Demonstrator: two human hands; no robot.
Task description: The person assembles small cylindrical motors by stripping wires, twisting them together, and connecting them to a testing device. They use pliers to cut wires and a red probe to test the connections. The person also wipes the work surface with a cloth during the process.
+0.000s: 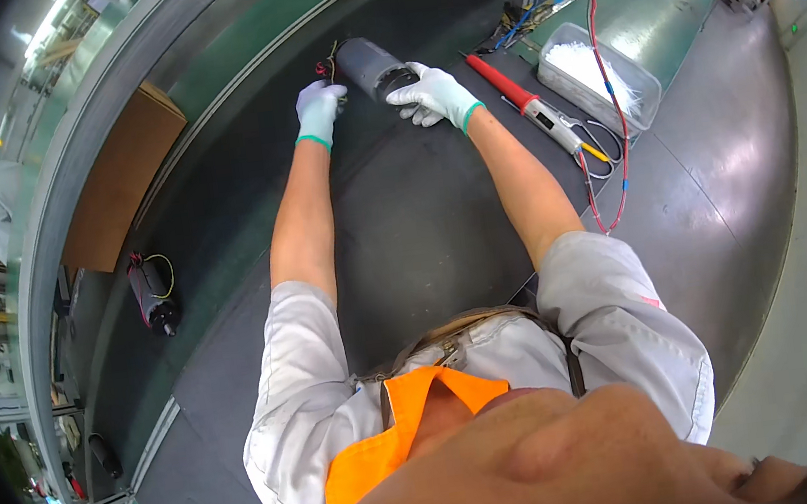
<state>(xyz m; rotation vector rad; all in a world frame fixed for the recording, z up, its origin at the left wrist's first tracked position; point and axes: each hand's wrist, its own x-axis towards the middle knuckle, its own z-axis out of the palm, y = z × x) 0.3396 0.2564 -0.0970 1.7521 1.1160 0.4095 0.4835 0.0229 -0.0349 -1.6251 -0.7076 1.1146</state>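
Observation:
A grey cylindrical electric motor (pixel 366 63) lies tilted on the dark work surface at the far middle. My right hand (pixel 438 99), in a white glove with a green cuff, has its fingers around the motor's black near end. Thin red, yellow and dark wires (pixel 331 65) come off beside the motor's far left end. They run down to my left hand (pixel 320 113), gloved the same way, whose fingers are curled closed on them. The fingertips partly hide what is in them.
Right of the motor lie a red-and-grey tool (pixel 532 107) and scissors (pixel 601 149). Behind them stands a clear bin (pixel 647 101) of white strips, with red and blue hoses hanging across. Another motor (pixel 148 291) lies at left, near a cardboard sheet (pixel 124 175) and metal rail (pixel 31 298).

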